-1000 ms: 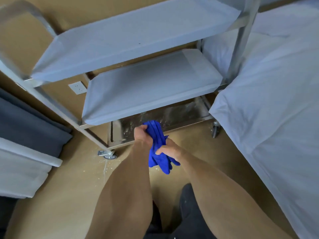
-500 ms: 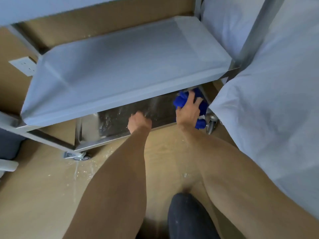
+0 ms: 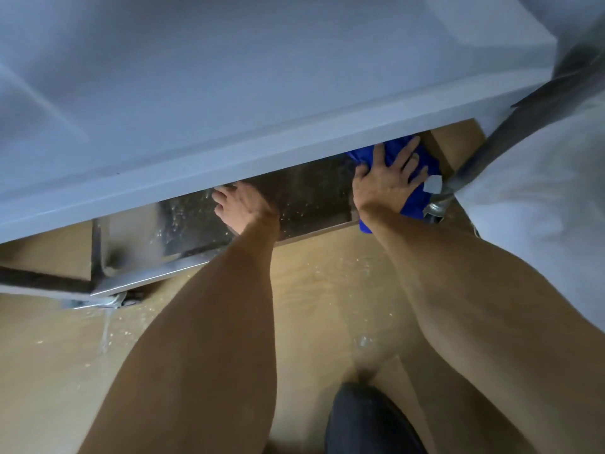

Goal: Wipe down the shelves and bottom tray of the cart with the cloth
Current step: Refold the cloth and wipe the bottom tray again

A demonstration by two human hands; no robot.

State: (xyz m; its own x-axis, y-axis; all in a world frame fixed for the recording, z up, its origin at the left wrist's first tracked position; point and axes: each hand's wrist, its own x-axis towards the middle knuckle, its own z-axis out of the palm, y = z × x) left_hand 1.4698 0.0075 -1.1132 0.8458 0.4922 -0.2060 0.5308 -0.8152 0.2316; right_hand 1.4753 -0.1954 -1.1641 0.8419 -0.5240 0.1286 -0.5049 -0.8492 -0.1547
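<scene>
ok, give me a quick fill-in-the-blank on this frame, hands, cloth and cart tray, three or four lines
1. The right hand presses a ____ cloth flat with spread fingers.
2. The cloth lies at the ____ end of the bottom tray.
3. The left hand rests on the tray and holds ____.
4. The tray's metal surface is speckled with pale ____.

Missing words: blue; right; nothing; crumbs

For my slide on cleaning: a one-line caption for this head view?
Right hand presses blue cloth on the cart's bottom tray; left hand rests on it.
</scene>
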